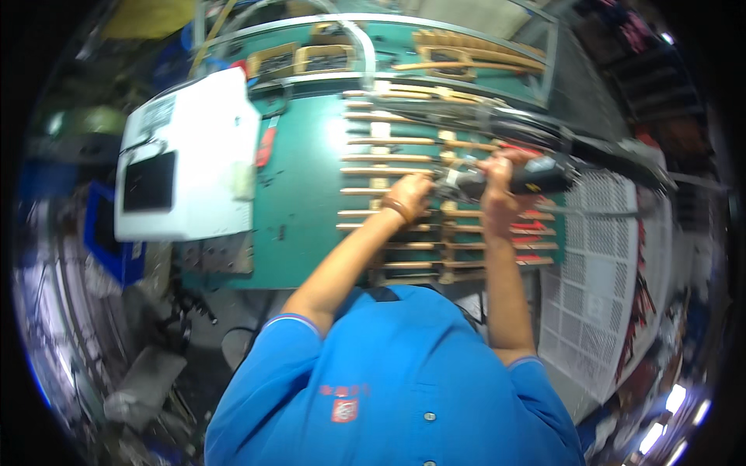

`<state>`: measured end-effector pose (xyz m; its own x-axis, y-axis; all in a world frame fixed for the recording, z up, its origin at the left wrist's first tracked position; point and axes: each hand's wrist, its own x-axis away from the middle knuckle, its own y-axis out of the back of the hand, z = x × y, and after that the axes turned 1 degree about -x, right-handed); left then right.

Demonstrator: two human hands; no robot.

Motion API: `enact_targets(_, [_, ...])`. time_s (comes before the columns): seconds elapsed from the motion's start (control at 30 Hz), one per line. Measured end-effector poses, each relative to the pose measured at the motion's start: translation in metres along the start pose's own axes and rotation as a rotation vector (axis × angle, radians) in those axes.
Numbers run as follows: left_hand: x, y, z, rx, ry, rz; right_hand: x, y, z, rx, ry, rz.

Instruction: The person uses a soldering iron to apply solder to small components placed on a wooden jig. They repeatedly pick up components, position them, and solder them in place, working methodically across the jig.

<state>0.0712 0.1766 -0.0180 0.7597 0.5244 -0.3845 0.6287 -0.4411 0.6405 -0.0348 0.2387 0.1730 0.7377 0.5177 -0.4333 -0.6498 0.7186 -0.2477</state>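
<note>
A row of pale rods (388, 158) lies crosswise on wooden strips over the green worktop (291, 233), with red pieces (528, 227) at their right ends. My right hand (503, 172) is wrapped round a black hand tool (548, 174), its metal nose over the middle of the rods. My left hand (409, 192) has its fingers curled at the rods beside that nose; what they hold is hidden. Above my right hand a dark arm (528, 128) reaches across the rods, slightly blurred.
A white machine with a dark panel (148, 182) and red-handled tool (266, 144) stand left. Behind are a metal frame (369, 58), wooden boxes (326, 70) and curved wooden pieces (486, 70). A white perforated crate (583, 303) is at the right, a blue bin (113, 256) lower left.
</note>
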Motion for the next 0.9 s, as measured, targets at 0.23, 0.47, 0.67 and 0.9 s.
enact_targets(0.23, [0.098, 0.125, -0.006, -0.267, 0.460, -0.524, 0.007, 0.011, 0.024, 0.115, -0.016, -0.010])
enact_targets(0.47, [0.185, 0.168, 0.051, -0.526, 0.874, -0.353, 0.003, 0.010, 0.023, 0.129, 0.001, 0.013])
enact_targets(0.67, [0.164, 0.155, 0.074, -0.624, 0.895, -0.131, 0.005, 0.001, 0.030, 0.062, -0.033, -0.017])
enact_targets(0.9, [0.096, 0.153, -0.003, 0.393, 0.777, -0.365, 0.005, 0.007, 0.036, -0.028, -0.108, -0.013])
